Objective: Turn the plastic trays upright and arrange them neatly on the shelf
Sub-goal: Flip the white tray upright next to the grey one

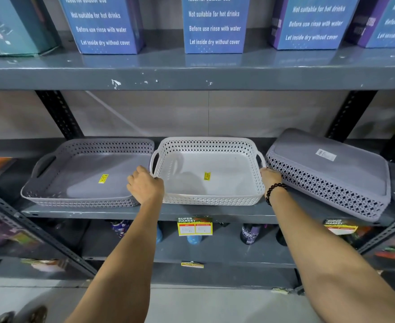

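While the white tray [209, 173] sits upright at mid-shelf [145, 212], the left hand [146, 186] is curled closed on its left rim and the right hand [271, 177] grips its right rim by the handle. Left of the white tray: grey tray [87, 176], upright, just beside. Right of it: second grey tray [329, 173], upside down, tilted.

Plastic trays on the shelf: three. One white tray [209, 173], upright, between the two hands. One grey upright tray [87, 173], outboard of the left hand [146, 185]. One grey inverted tray [329, 173], outboard of the right hand [271, 177]. Blue boxes above the hands: four, plus one teal box.
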The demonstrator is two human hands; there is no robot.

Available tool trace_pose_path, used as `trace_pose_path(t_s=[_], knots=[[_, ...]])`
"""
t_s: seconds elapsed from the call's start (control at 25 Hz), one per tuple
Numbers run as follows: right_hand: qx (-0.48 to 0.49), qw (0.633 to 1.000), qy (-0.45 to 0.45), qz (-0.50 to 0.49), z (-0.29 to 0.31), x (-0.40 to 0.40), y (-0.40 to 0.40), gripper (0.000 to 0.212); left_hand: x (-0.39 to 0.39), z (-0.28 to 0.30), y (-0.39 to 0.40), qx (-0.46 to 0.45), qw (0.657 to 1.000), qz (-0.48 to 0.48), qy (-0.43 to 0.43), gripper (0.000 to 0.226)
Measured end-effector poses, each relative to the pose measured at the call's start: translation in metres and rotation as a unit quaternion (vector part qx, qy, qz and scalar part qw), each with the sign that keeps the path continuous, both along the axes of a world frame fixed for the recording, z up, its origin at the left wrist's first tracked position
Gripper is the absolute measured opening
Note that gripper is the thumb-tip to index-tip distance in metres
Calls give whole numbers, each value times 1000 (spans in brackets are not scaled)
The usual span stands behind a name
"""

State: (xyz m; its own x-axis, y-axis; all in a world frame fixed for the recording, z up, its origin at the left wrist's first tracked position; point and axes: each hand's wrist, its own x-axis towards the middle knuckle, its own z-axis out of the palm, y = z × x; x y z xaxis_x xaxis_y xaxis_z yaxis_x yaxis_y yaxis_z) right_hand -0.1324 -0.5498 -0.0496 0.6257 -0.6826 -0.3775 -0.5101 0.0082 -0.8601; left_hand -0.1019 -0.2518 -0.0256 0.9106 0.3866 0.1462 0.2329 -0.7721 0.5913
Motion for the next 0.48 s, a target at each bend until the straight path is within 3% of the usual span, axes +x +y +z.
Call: trace_pose_path(t_s=[0.04,0.12,0.48], knots=[[53,999,-8,-6,9,2,-2,43,0,0,1,6,1000,0,5,29],[-66,996,25,48,12,-3,7,42,1,0,2,10,1000,-1,13,29],[-34,999,-10,24,24,-13,12,39,-2,5,1,44,999,-9,24,35]])
